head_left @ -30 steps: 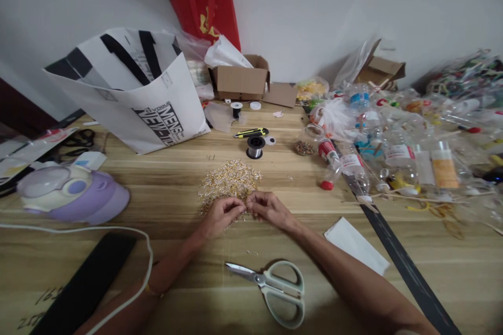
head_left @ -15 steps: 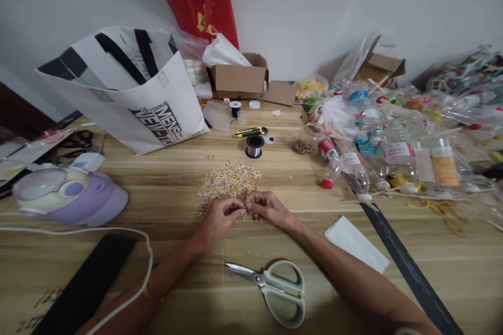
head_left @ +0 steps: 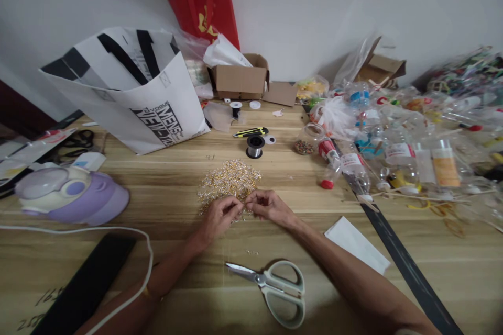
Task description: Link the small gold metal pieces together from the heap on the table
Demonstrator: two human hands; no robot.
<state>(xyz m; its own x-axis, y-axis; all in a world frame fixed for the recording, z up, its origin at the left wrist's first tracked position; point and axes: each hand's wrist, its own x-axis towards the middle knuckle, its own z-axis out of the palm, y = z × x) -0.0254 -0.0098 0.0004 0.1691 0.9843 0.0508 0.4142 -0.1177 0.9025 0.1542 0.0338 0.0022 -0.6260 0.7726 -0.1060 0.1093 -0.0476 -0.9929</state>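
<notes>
A loose pile of small gold and silver metal pieces (head_left: 230,178) lies on the wooden table. At its near edge my left hand (head_left: 222,214) is closed in a pinch, fingertips almost meeting those of my right hand (head_left: 267,206), also pinched. Whatever is between the fingertips is too small to make out. A few tiny metal pieces (head_left: 252,252) lie in a short row nearer me. Below them rest scissors (head_left: 275,285) with pale handles, blades pointing left. Beyond the pile stands a spool of silvery wire (head_left: 255,147).
A yellow-black cutter (head_left: 251,132) and a dark spool (head_left: 236,110) lie farther back. Left are a white bag (head_left: 157,110), a purple cap-like object (head_left: 90,196) and a white cable (head_left: 147,272). Plastic bottles (head_left: 398,152) crowd the right, near folded white paper (head_left: 357,245).
The view has shifted very slightly. Both hands stay at the pile's near edge, with only a small movement of the fingers.
</notes>
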